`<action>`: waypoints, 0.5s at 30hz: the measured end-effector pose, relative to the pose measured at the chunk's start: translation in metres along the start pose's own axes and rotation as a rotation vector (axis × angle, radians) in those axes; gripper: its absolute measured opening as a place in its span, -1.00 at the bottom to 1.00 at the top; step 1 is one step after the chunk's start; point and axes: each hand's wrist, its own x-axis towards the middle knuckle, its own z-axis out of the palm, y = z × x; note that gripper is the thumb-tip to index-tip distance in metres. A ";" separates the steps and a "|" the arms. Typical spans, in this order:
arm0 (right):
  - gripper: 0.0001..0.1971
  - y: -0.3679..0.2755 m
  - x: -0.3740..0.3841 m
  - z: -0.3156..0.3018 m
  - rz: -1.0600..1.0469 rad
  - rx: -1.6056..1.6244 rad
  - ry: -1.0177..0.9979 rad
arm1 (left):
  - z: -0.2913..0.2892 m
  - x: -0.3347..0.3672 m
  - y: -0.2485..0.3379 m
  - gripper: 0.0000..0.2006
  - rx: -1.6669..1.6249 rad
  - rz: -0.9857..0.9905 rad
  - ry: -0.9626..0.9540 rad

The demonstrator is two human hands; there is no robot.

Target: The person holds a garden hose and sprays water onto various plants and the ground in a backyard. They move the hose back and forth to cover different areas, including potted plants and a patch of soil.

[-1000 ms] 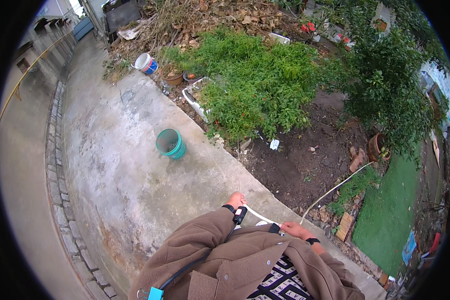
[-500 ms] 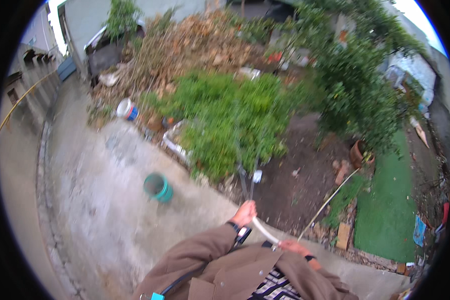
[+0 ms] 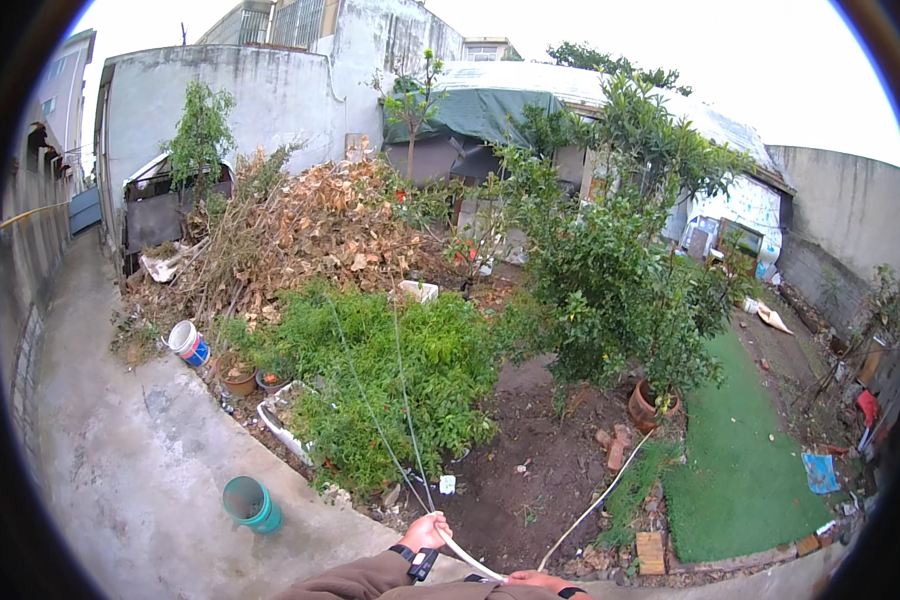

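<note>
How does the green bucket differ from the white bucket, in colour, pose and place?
The green bucket is teal all over; the white bucket is white with a blue and red band. The green bucket stands upright, while the white bucket is tipped to one side. The green bucket is on bare concrete, apart from the plants; the white bucket lies by the pile of dry branches. Both have open tops.

The hose [image 3: 470, 556] at the bottom centre looks like smooth, pale plastic. The teal bucket [image 3: 250, 502] at lower left is matt plastic. Under it the concrete [image 3: 140, 480] is rough and stained. The pot [image 3: 652, 408] right of centre looks like unglazed clay. The green mat [image 3: 740, 470] at lower right has a fuzzy, turf-like nap. Both sleeves [image 3: 370, 580] are matt brown cloth.
</note>
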 end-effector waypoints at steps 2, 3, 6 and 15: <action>-0.60 -0.008 -0.001 0.001 -0.019 0.070 -0.030 | 0.003 -0.003 0.003 -0.87 -0.030 -0.013 0.020; -0.60 -0.011 0.001 0.003 -0.036 0.111 -0.041 | 0.003 -0.004 0.006 -0.87 -0.044 -0.003 0.014; -0.60 -0.023 0.008 0.004 -0.018 0.010 -0.042 | -0.010 -0.010 0.021 -0.86 -0.085 0.040 0.018; -0.59 -0.048 0.033 0.019 -0.008 -0.123 -0.035 | -0.030 -0.027 0.043 -0.89 -0.001 0.190 0.055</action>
